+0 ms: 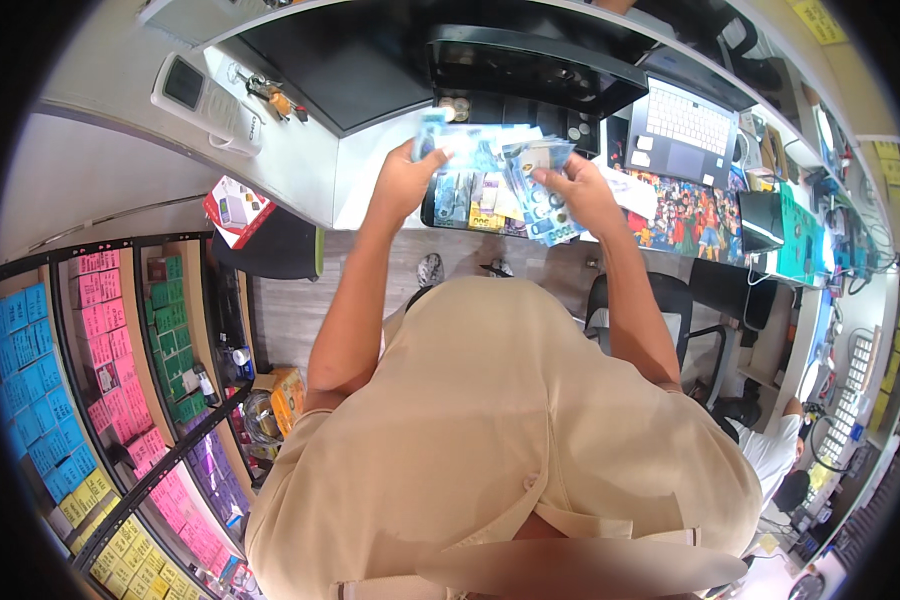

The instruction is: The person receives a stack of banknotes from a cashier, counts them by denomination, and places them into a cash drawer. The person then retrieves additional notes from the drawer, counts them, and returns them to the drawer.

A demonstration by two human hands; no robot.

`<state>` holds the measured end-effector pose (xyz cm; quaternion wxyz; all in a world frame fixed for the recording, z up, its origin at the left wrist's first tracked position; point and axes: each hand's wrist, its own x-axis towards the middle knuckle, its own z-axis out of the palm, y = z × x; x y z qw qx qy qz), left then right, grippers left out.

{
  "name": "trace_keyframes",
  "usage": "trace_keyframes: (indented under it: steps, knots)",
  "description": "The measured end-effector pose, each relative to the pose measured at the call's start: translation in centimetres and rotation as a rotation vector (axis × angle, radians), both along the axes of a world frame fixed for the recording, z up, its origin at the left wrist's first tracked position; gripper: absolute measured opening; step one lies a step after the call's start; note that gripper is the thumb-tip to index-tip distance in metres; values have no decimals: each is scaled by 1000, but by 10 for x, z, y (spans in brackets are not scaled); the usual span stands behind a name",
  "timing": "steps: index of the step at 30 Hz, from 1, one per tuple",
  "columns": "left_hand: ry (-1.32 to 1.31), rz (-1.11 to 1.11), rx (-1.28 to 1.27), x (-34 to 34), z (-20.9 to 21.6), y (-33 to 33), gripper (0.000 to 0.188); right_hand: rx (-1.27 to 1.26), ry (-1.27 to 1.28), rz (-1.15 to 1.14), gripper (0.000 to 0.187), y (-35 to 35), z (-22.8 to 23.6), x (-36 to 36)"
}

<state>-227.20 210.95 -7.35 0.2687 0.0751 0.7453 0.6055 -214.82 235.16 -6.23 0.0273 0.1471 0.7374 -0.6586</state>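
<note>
My left hand (407,178) is closed on light blue banknotes (482,150), its thumb on top, and they stretch to the right. In my right hand (582,190) is a loose fan of blue and pale banknotes (542,208), pinched under the thumb. The two bunches meet or overlap between my hands; I cannot tell whether they touch. Below them lies an open black cash drawer (428,212), partly covered by the notes. Blue banknotes (452,195) and yellow banknotes (484,217) lie in its near part. Coins (457,107) show in the far compartments, under a raised black lid (540,70).
To the right sit a laptop (685,115) and an illustrated desk mat (685,215). A white handheld device (205,105) is at the left. Near my legs are a black chair (640,300) and a red-and-white box (238,210). Shelves hold coloured boxes (35,350). Another person (778,450) is at the right.
</note>
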Motion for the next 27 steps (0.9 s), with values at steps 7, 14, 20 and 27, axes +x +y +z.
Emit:
trace_keyframes:
  steps: [7,14,20,27]
  knots:
    - [-115,-231,-58,-7,20,6,41,208,-48,161,33,-2,26,-32]
    - [-272,-25,381,8,21,2,40,-803,88,-173,42,-19,9,-6]
    - [-228,-80,236,19,16,13,49,-357,73,-165,34,-40,-3,-27]
    - [-190,-88,8,18,15,-3,41,153,181,-102,28,0,12,-11]
